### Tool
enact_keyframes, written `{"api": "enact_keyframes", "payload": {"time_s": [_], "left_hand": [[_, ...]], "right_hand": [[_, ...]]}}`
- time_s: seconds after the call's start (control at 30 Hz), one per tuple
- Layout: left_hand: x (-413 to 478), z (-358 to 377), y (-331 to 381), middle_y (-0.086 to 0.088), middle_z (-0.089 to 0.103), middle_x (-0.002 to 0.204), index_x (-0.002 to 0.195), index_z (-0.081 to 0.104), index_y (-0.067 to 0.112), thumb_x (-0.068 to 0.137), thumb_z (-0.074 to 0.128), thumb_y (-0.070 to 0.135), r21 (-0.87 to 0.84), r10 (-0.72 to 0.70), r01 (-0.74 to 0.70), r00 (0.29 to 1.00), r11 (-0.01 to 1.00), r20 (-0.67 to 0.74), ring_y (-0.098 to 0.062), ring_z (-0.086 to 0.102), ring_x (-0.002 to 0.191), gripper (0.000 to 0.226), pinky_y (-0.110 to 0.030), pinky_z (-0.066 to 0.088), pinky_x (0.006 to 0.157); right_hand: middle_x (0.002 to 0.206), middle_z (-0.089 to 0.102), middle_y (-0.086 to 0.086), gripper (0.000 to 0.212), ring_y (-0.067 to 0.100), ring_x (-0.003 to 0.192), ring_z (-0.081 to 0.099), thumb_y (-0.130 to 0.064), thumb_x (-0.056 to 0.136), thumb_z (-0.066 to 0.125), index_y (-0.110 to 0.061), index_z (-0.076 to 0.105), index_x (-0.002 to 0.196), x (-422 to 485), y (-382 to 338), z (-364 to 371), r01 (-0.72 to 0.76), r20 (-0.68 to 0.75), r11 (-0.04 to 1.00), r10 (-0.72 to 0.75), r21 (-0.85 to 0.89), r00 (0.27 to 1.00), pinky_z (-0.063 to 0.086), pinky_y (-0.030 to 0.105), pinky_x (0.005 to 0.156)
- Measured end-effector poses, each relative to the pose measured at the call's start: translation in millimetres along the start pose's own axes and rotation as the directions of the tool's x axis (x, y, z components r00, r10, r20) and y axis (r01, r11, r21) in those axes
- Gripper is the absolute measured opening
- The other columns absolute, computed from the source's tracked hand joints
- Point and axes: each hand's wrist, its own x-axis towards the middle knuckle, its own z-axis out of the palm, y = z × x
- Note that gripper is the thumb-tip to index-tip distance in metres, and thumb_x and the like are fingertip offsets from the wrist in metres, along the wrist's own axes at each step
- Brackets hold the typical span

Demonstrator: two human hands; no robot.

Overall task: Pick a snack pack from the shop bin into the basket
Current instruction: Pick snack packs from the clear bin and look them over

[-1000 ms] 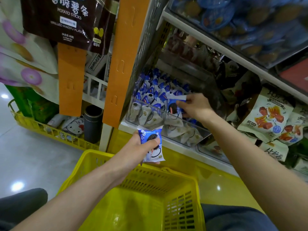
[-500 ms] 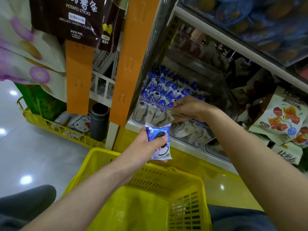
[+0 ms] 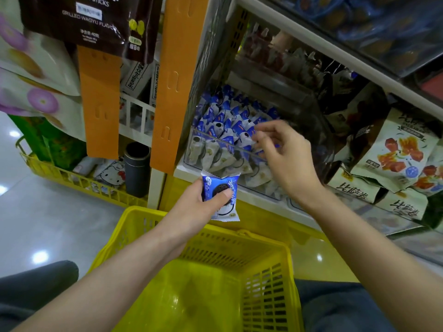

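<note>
A clear shop bin [image 3: 215,140] on the shelf holds several blue-and-white snack packs [image 3: 227,118]. My left hand [image 3: 191,208] grips one such snack pack [image 3: 219,184], upright, just in front of the bin and above the far rim of the yellow basket [image 3: 263,283]. The basket sits low between my knees, and I see nothing inside it. My right hand [image 3: 285,161] hovers over the bin's front edge with its fingers spread and blurred. No pack shows in its grasp.
Orange hanging strips [image 3: 172,92] and a dark potato-sticks bag [image 3: 91,22] hang left of the bin. Green-and-white pouches [image 3: 395,152] fill the shelf to the right. A yellow wire rack [image 3: 72,180] and a dark cylinder [image 3: 137,171] stand at lower left, on a glossy floor.
My right hand held a pack at the bin one second ago. It now hovers there with spread, empty fingers. My left hand keeps its pack and has barely shifted.
</note>
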Motion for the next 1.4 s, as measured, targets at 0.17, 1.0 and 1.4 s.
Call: {"api": "enact_keyframes", "payload": {"time_s": [0.17, 1.0, 1.4], "left_hand": [[0, 5, -7, 0.001, 0.069, 0.094, 0.103, 0.056, 0.016, 0.085, 0.063, 0.016, 0.011, 0.005, -0.005, 1.0, 1.0, 0.007, 0.0, 0.067, 0.076, 0.019, -0.009, 0.049, 0.061], [12, 9, -42, 0.004, 0.067, 0.066, 0.076, 0.064, 0.019, 0.093, 0.052, 0.022, 0.147, -0.075, 0.099, 0.984, 0.984, -0.161, -0.007, 0.065, 0.067, 0.021, -0.024, 0.05, 0.057], [11, 10, -35, -0.008, 0.066, 0.098, 0.11, 0.053, 0.01, 0.082, 0.066, 0.009, 0.146, -0.103, 0.107, 0.994, 0.983, -0.035, -0.011, 0.067, 0.073, 0.032, -0.024, 0.057, 0.067]], "right_hand": [[0.086, 0.065, -0.009, 0.009, 0.004, 0.076, 0.059, -0.027, 0.09, 0.054, -0.026, 0.061, 0.096, -57, 5, 12, -0.096, 0.198, 0.987, 0.069, 0.132, 0.978, 0.047, 0.014, 0.067], [0.086, 0.066, -0.007, 0.008, 0.004, 0.08, 0.06, -0.02, 0.086, 0.062, -0.016, 0.067, 0.091, -91, 47, 48, 0.007, 0.212, 0.992, -0.034, 0.129, 0.977, 0.05, 0.023, 0.072], [0.084, 0.065, 0.008, 0.013, 0.007, 0.068, 0.063, -0.008, 0.094, 0.051, -0.012, 0.057, 0.083, -74, 52, 36, -0.607, 0.342, 0.502, 0.523, 0.616, 0.781, 0.056, 0.019, 0.059]]}}
